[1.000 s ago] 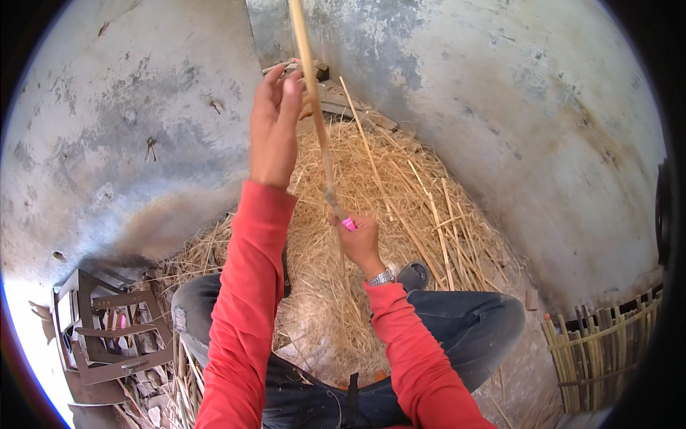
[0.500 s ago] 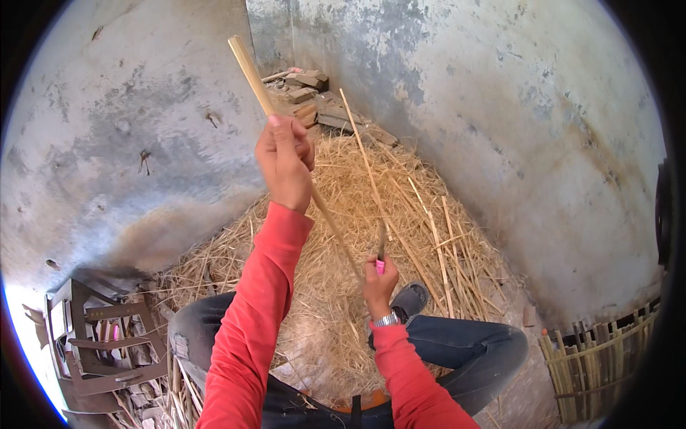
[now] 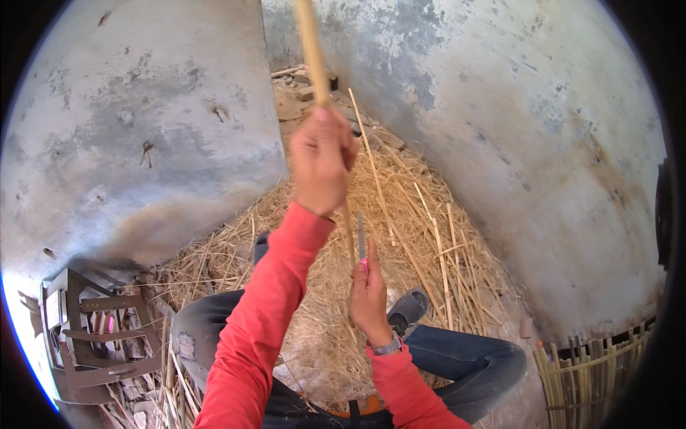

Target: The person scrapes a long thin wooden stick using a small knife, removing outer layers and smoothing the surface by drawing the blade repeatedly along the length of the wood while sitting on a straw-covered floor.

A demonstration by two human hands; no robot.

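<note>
My left hand point(image 3: 321, 161), somewhat blurred, is raised in front of me with its fingers wrapped round a long pale bamboo strip point(image 3: 311, 50). The strip's upper part runs out past the top edge. Its narrow lower part slants down from the fist to beside my right hand point(image 3: 369, 304). That hand grips a knife point(image 3: 361, 236) by its pink handle, with the blade pointing up and away. Blade and strip lie close together; whether they touch, I cannot tell. Fine shavings point(image 3: 321, 314) cover the floor under both hands.
Long loose bamboo strips point(image 3: 441, 261) lie on the shavings to the right. Bricks point(image 3: 306, 93) sit in the far corner between two worn walls. A brown frame point(image 3: 107, 336) stands at left, a slatted bamboo piece point(image 3: 597, 375) at right. My bent legs point(image 3: 475, 357) flank the shavings.
My left hand has moved right with the bamboo strip, which now stands steeper. My right hand has shifted slightly left and nearer to me, and the knife blade shows more clearly.
</note>
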